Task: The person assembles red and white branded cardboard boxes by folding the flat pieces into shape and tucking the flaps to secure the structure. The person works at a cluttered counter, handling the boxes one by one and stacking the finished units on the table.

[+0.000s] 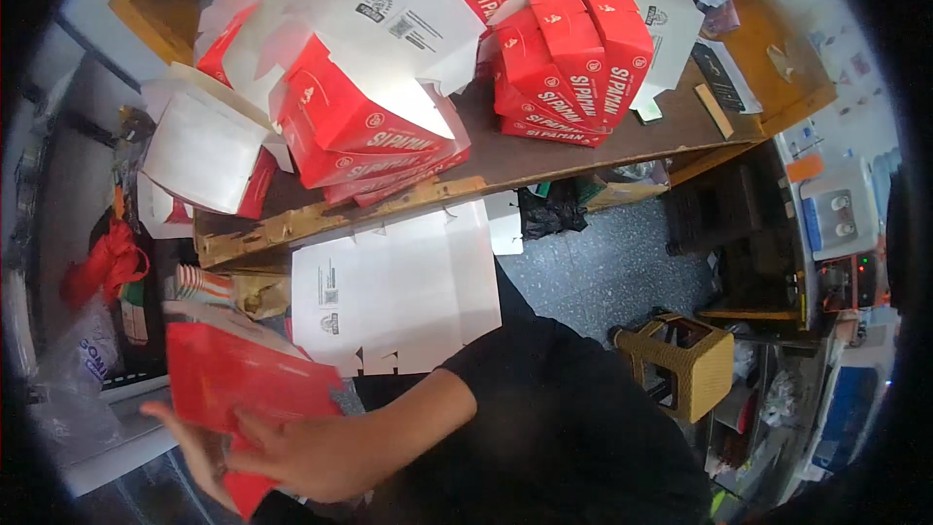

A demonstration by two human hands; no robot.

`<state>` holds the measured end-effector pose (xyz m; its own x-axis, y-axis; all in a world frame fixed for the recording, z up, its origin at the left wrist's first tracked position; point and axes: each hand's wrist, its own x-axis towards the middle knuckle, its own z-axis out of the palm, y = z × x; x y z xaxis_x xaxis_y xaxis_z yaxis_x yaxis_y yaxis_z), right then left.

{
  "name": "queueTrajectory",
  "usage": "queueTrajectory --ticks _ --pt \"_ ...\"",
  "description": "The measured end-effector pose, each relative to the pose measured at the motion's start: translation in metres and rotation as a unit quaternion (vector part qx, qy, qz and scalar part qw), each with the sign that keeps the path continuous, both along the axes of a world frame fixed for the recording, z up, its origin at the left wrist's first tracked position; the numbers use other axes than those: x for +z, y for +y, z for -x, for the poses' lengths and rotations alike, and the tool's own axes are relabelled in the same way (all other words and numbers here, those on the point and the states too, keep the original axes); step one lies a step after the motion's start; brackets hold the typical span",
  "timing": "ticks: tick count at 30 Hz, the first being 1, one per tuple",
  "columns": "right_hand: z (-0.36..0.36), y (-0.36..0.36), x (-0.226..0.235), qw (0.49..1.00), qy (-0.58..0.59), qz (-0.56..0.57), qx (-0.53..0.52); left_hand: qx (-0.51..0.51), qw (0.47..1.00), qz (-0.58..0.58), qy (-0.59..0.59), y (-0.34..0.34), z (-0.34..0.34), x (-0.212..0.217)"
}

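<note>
Holding a flat red carton blank [238,374] low at the left of the view, below the edge of the tabletop [544,151]. Gripping it with both hands: left hand [199,452] lying under the blank's lower left edge, fingers [160,415] spread flat beneath it; right hand [316,452] reaching across from the right, fingers [255,425] closed over the blank's lower part, forearm crossing a black-clothed lap. Blurring slightly at the blank's edges, so not telling exactly how tightly the left hand is closing.

Lying just above the hands, a white unfolded carton sheet [398,297] with notched lower edge, printed side down, resting against the tabletop's worn front edge. Crowding the tabletop, a pile of folded red boxes [364,131] with white flaps standing open on the left, and a tidier stack of red boxes [569,68] leaning together on the right, the two groups sitting apart with bare brown board between. Hanging off the left end, a white opened box [204,151] tilting outward. Standing on the speckled floor to the right, well apart from the hands, a small woven stool [680,360]. Bunching at the far left, a red plastic bag [107,262] beside a clear bag.
</note>
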<state>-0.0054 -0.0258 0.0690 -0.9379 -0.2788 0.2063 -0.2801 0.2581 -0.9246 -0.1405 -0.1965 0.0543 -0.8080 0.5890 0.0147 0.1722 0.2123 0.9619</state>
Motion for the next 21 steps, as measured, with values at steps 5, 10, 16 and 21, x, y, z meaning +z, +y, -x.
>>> queueTrajectory --ticks 5,10,16,21 --pt "0.018 -0.030 -0.024 0.936 0.245 -0.252 0.000 0.088 0.984 -0.074 0.137 -0.008 -0.017 0.023" --pt "0.029 -0.007 -0.038 0.940 0.329 -0.057 -0.072 0.054 0.991 -0.109 0.050 0.003 -0.020 0.016" --pt "0.026 0.024 -0.047 0.914 0.323 0.223 -0.099 0.073 0.963 -0.200 -0.168 0.035 -0.006 -0.056" --pt "0.008 0.064 -0.039 0.937 0.334 0.025 -0.095 0.076 0.819 -0.368 -0.433 0.074 -0.019 -0.043"
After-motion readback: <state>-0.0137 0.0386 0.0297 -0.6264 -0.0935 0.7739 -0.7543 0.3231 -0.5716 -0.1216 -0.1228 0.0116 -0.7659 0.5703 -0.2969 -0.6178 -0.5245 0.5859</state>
